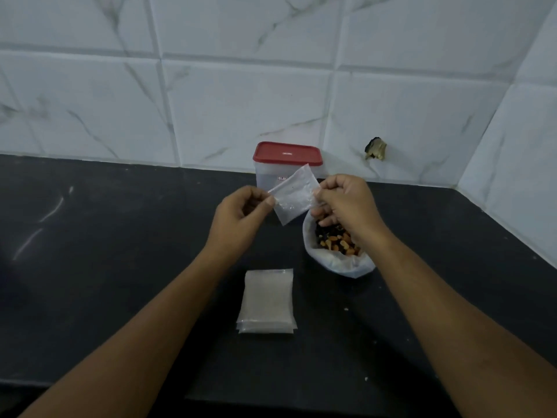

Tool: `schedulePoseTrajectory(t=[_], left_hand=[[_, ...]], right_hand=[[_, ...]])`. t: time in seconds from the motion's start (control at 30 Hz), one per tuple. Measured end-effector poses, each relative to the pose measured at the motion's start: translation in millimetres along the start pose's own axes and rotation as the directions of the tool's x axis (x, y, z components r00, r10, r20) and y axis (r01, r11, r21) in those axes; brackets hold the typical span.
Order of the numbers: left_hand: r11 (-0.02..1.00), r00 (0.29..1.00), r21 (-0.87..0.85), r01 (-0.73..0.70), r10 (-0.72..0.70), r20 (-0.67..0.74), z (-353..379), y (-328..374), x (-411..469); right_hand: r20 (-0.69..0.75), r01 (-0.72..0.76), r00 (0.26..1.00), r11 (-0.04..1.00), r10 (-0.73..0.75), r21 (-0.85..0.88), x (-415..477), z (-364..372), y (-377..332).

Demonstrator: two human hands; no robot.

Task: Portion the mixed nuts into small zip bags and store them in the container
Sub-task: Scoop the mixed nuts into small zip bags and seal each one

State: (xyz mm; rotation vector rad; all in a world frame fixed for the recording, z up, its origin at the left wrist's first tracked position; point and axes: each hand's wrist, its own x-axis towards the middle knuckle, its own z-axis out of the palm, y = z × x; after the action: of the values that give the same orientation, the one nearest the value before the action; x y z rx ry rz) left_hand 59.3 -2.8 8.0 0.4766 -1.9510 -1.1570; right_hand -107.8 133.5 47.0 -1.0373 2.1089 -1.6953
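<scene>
A small clear zip bag (294, 197) hangs tilted above the black counter, and it looks empty. My left hand (241, 211) pinches its left edge between thumb and fingers. My right hand (343, 203) pinches its right edge, fingers curled. Just below my right hand stands a white plastic bag (340, 262) rolled open, with mixed nuts (334, 239) inside. A flat stack of empty zip bags (266, 301) lies nearer to me in the middle. A clear container with a red lid (286, 153) on it stands behind the held bag, against the wall.
The black counter (120, 251) runs to white marble-look wall tiles (211, 101) at the back and right, forming a corner. A chipped dark hole (375, 148) marks one tile right of the container. Small crumbs (346, 309) lie on the counter.
</scene>
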Motion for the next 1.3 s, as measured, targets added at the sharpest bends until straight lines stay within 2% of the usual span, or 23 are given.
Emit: schedulePoseTrajectory(t=[0.13,0.3,0.43,0.53,0.8,1.13,1.3], left_hand=[[0.974,0.998,-0.223,0.052,-0.045,0.034,30.5,6.3,29.8],[0.911,0.984,-0.376,0.168,-0.132,0.121,47.2,-12.5,24.4],[0.891,0.963,-0.377,0.254,-0.198,0.181,49.2,-21.2,17.4],[0.880,0.965,-0.405,0.247,-0.187,0.183,51.2,-18.2,20.8],[0.830,0.937,-0.444,0.337,-0.249,0.246,43.3,-15.9,20.3],[0.897,0.957,-0.382,0.223,-0.127,0.261,40.0,-10.9,26.9],[0.905,0.953,-0.356,0.231,-0.137,0.270,38.3,-9.5,25.3]], right_hand=[[-0.033,0.112,0.993,0.992,-0.114,-0.061,8.5,6.1,8.3],[0.076,0.207,0.977,0.975,-0.201,-0.077,3.0,20.7,31.8],[0.137,0.228,0.969,0.957,-0.205,-0.180,-0.6,21.3,44.0],[0.129,0.216,0.971,0.968,-0.199,-0.127,-2.6,17.7,43.5],[0.184,0.184,0.968,0.982,-0.173,-0.042,-6.8,18.0,41.8],[0.172,0.115,0.976,0.985,-0.136,0.127,-0.2,16.6,43.5],[0.205,0.131,0.969,0.990,-0.138,0.051,0.7,16.6,45.6]])
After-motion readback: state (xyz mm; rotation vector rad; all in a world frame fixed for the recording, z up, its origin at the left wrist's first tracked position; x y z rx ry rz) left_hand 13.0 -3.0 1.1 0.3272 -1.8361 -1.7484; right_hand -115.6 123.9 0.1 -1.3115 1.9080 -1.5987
